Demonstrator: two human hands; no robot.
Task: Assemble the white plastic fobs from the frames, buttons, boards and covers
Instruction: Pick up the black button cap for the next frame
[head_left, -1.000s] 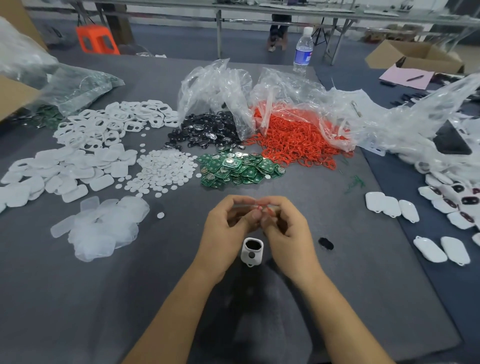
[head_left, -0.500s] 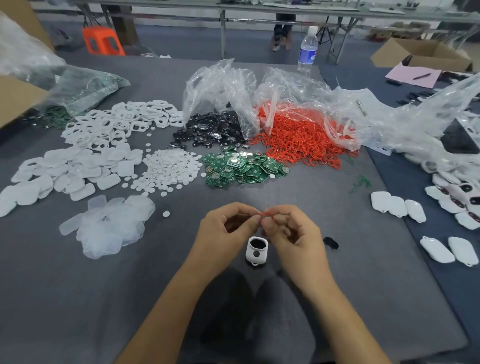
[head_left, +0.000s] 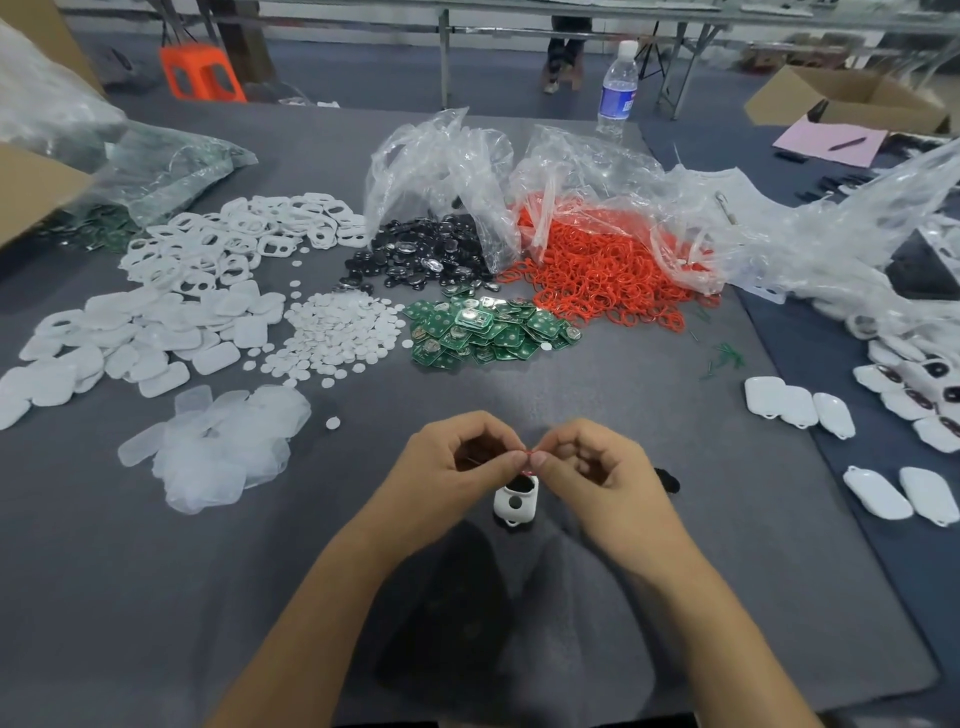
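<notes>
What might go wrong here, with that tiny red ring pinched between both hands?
The red ring is held only at the fingertips of the left hand and right hand; it may slip and drop. The white fob shell lies loose beneath them and might get knocked.

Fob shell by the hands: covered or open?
Open: the fob shell shows a dark uncovered recess; left hand and right hand pinch a red ring.

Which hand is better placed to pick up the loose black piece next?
Probably the right hand: the black piece lies just beside it, away from the left hand. Both pinch the red ring.
</notes>
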